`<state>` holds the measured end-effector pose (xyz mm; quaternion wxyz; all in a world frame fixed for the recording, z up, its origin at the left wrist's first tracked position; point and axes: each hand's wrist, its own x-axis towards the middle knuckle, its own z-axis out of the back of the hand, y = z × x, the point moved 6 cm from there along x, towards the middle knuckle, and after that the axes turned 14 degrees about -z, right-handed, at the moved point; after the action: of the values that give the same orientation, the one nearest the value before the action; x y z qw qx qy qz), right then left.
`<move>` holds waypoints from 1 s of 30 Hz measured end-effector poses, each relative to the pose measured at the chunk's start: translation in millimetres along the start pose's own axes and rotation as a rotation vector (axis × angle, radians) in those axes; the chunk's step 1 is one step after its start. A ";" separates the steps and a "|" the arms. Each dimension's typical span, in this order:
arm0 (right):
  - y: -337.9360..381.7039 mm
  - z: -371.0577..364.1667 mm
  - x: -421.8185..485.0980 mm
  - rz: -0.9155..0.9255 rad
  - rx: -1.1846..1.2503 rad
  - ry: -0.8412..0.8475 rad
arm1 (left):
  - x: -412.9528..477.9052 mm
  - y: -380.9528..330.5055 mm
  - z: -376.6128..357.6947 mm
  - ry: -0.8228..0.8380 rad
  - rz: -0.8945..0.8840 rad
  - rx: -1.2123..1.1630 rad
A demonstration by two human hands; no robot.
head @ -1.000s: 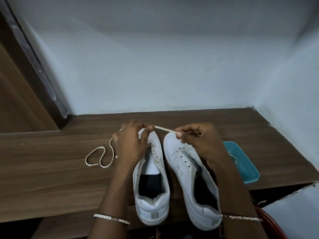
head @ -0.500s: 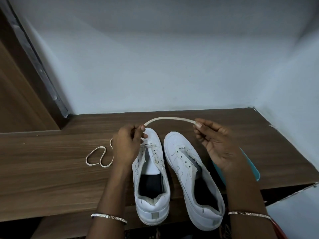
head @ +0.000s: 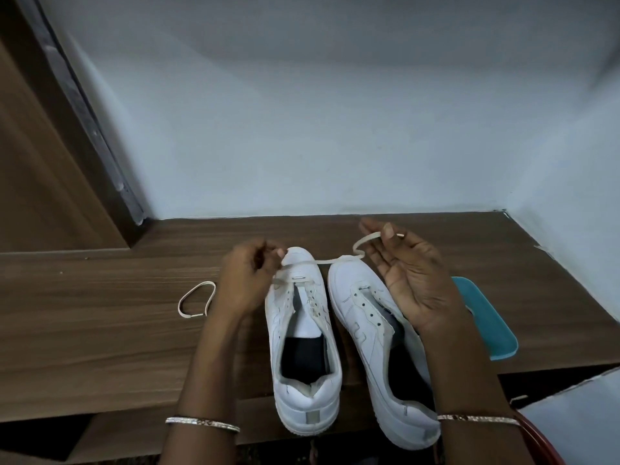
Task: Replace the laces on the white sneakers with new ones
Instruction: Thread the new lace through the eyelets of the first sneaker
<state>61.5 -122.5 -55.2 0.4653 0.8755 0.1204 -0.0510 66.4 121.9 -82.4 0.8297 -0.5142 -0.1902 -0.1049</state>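
On the brown wood-grain table [head: 100,313], a slack loop of the off-white flat shoelace [head: 198,300] lies at the far left and runs in behind the left hand [head: 245,280]. That hand's curled fingers pinch the lace at the toe of the left white leather sneaker [head: 302,347]. Only the lowest eyelets there carry lace, and the rows above are bare. From the pinch a strand crosses the toe of the right white sneaker [head: 365,327], whose eyelets are all empty, and curls up to the right hand [head: 412,283], held palm-up with thumb and forefinger nipping the lace near its tip. A teal plastic tray [head: 486,323] lies just beyond. By my reading the task is at an early stage, with one bottom row threaded or last to come out, I cannot tell which. Half a second ago the strand arched high between the hands. Now it sags, the right hand has turned palm-up, and more of the tray shows.
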 end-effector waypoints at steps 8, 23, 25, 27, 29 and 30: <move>-20.8 -31.7 3.4 0.108 -0.686 -0.140 | -21.8 6.9 -4.0 0.411 0.309 0.081; -79.0 -49.3 19.2 0.048 -1.220 -0.205 | -32.6 21.1 3.5 0.337 0.582 -0.215; -78.4 -48.6 18.6 0.022 -1.222 -0.184 | -33.6 22.8 3.4 0.340 0.592 -0.224; -77.0 -47.5 17.4 0.012 -1.211 -0.193 | -34.2 23.7 3.6 0.333 0.599 -0.237; -77.0 -47.3 16.3 0.016 -1.211 -0.218 | -34.8 23.7 3.5 0.325 0.602 -0.248; -77.1 -48.5 15.8 0.026 -1.226 -0.227 | -34.8 23.4 3.4 0.324 0.602 -0.254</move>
<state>55.7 -38.4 -93.0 0.8937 0.4397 0.0668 -0.0598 42.8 134.7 -114.8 0.7723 -0.6228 0.1181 0.0412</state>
